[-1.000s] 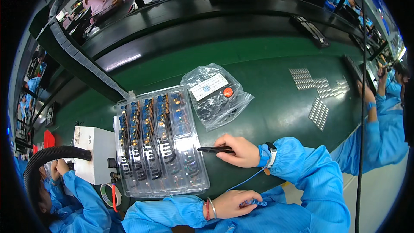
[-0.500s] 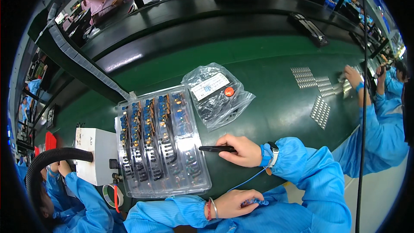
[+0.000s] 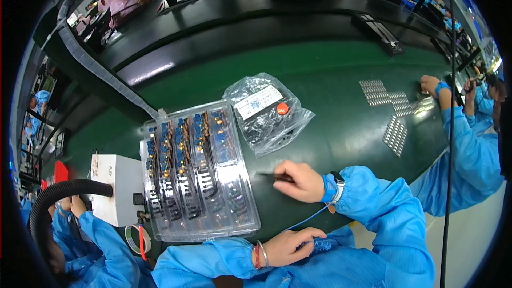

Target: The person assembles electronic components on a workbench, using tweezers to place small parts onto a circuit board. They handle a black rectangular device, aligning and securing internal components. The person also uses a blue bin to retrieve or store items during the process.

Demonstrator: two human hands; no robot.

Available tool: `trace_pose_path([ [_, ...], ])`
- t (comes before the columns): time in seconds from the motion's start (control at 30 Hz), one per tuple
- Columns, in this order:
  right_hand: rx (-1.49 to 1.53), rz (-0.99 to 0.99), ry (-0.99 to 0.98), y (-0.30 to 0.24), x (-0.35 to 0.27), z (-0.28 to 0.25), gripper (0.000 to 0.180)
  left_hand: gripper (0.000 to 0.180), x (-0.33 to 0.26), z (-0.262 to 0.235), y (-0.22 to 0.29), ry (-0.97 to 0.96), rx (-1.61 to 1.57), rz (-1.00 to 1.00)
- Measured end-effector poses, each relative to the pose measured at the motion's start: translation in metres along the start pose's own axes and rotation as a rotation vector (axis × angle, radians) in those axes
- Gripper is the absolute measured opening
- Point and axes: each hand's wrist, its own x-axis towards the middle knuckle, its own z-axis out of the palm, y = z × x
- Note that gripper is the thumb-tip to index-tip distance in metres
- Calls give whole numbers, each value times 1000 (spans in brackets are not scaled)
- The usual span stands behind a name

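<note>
My right hand (image 3: 302, 182) is closed around a slim black pen-like tool (image 3: 269, 175), whose thin end points left, just off the edge of a clear plastic tray (image 3: 254, 202). In the tray's long compartments lie rows of small flex-cable parts (image 3: 184, 146), with blue and gold ends and black tails. Lower down, my left hand (image 3: 285, 249) rests in front of my body, fingers loosely stretched out and apart. Beside its fingertips is a coiled blue cord (image 3: 326, 244).
A clear bag (image 3: 266, 122) with black contents and a red-orange round spot lies beyond the tray. White box (image 3: 114, 181) with black hose and tape roll (image 3: 133, 240) stand left. Metal-coloured part sheets (image 3: 396, 134) lie right, near a co-worker's hand (image 3: 430, 84).
My right hand and the black tool have shifted slightly up and right, away from the tray. My left hand's fingers have straightened, off the blue cord. The co-worker's hand at right has moved a little.
</note>
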Motion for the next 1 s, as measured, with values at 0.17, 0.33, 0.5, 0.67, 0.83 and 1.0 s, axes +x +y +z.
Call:
trace_pose_path([
  [0.17,-104,-445,506,25,4,-23,37,26,0,2,-4,36,97,130],
  [0.33,93,-259,632,20,0,-48,16,32,-2,3,-4,50,170,327],
  [0.5,131,32,404,22,8,-49,22,33,-2,4,-8,115,283,421],
  [0.67,69,90,511,25,19,-41,20,31,-2,3,-8,81,327,440],
  [0.83,-247,-128,546,27,23,-38,19,32,-2,3,-9,88,310,460],
  [1.0,-308,-53,590,27,23,-38,15,33,-3,3,-9,80,309,459],
])
